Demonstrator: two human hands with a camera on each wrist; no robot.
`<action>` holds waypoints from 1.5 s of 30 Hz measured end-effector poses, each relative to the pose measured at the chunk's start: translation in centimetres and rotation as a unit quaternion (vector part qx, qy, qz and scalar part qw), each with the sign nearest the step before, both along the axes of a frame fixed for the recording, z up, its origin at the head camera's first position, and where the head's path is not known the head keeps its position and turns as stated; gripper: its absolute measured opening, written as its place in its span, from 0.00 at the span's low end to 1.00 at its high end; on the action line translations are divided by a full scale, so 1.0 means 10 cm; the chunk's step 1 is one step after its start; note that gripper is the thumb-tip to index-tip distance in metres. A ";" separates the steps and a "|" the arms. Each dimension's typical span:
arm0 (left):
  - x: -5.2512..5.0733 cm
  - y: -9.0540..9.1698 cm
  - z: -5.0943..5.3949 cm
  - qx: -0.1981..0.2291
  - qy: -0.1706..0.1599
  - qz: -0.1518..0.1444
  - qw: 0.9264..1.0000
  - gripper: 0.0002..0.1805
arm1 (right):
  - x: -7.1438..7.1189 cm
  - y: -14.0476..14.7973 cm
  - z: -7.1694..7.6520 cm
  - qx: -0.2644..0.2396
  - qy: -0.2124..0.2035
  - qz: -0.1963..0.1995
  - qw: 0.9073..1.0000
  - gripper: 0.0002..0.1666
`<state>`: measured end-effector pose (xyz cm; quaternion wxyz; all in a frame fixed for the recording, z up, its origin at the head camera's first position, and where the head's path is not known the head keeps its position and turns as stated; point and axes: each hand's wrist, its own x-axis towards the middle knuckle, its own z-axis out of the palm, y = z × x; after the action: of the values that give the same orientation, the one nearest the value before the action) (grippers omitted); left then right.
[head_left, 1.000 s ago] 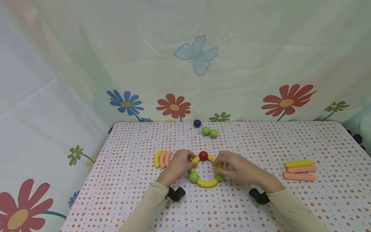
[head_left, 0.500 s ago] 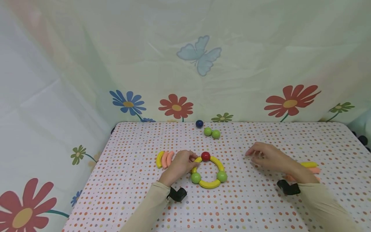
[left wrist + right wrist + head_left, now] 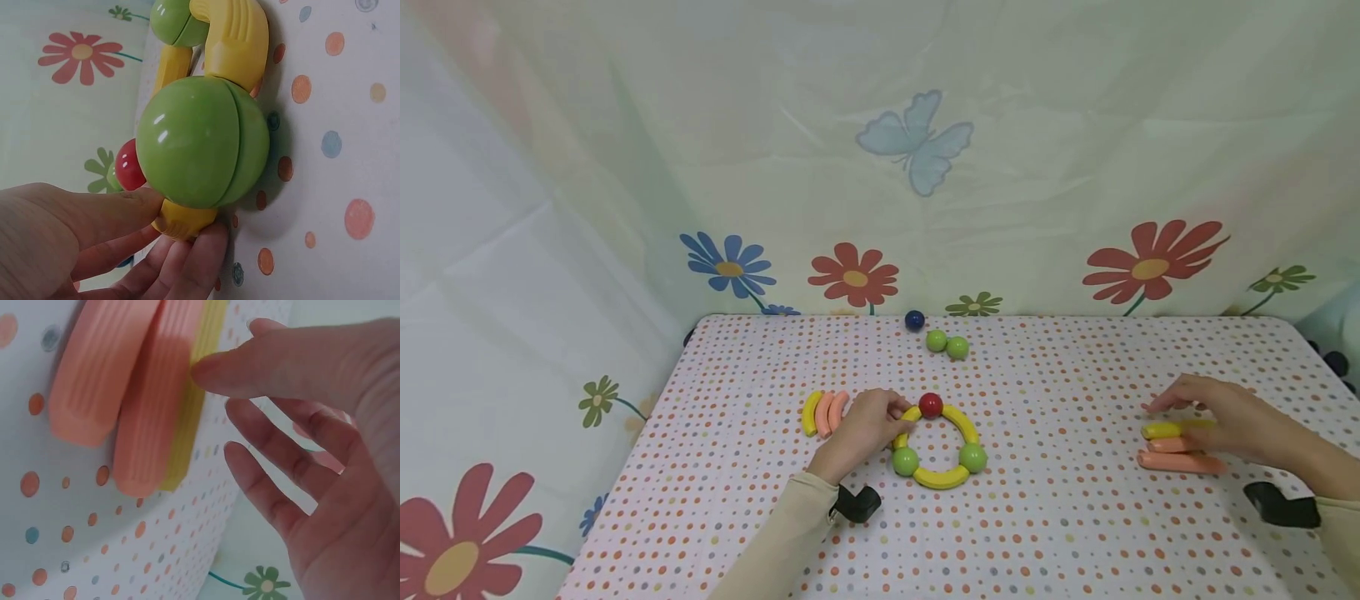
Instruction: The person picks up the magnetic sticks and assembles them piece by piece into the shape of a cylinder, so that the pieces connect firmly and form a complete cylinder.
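A ring of three curved yellow pieces, a red ball [image 3: 931,405] and two green balls [image 3: 973,458] lies on the dotted tablecloth. My left hand [image 3: 867,423] pinches the ring's left yellow piece [image 3: 186,220] between thumb and fingers, just beyond a green ball [image 3: 194,144]. Far to the right, my right hand [image 3: 1228,421] is over a yellow stick [image 3: 1161,431] and two pink sticks [image 3: 1180,462]. Its fingers are spread, with the thumb beside the yellow stick [image 3: 187,437] in the right wrist view; whether the thumb touches it I cannot tell.
Left of the ring, a curved yellow piece [image 3: 810,414] and two curved pink pieces [image 3: 836,411] lie side by side. Toward the back edge are a dark blue ball [image 3: 914,321] and two green balls [image 3: 957,347]. A flowered curtain [image 3: 1037,183] rises behind the table.
My right hand has let go of the ring's right side and travelled right to the straight-looking sticks. The left hand keeps its pinch, and the ring lies in place.
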<state>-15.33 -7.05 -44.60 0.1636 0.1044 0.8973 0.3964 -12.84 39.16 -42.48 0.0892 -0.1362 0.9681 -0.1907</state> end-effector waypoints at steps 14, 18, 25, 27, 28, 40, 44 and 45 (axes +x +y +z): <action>0.00 0.01 -0.01 0.002 -0.004 0.005 1.000 0.13 | -0.16 -0.15 -0.07 0.044 -0.006 0.004 0.999 0.13; 0.00 0.00 0.00 -0.002 -0.005 0.009 1.000 0.13 | -0.18 -0.39 -0.06 0.018 0.023 0.038 0.999 0.15; -0.02 0.01 0.01 -0.005 -0.008 0.005 1.000 0.14 | -0.25 -1.23 0.14 -0.100 0.056 0.108 0.988 0.19; -0.03 0.02 0.02 -0.017 0.004 -0.004 1.000 0.16 | -0.29 -1.46 0.20 -0.136 0.065 0.129 0.980 0.19; -0.04 0.03 0.02 -0.024 0.010 -0.007 1.000 0.18 | -0.30 -1.56 0.23 -0.151 0.068 0.138 0.976 0.19; -0.19 0.23 0.05 -0.046 0.077 -0.064 0.994 0.20 | -0.41 -2.03 0.27 -0.228 0.098 0.186 0.951 0.22; -0.21 0.24 0.05 -0.047 0.083 -0.068 0.993 0.19 | -0.41 -2.08 0.26 -0.252 0.111 0.187 0.943 0.22; -0.21 0.24 0.04 -0.049 0.086 -0.069 0.993 0.20 | -0.41 -2.09 0.25 -0.258 0.116 0.187 0.941 0.22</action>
<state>-17.39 -4.65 -44.16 0.1174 0.1917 0.9170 0.3294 -16.93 18.24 -39.98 -0.0279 -0.3540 0.8466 -0.3965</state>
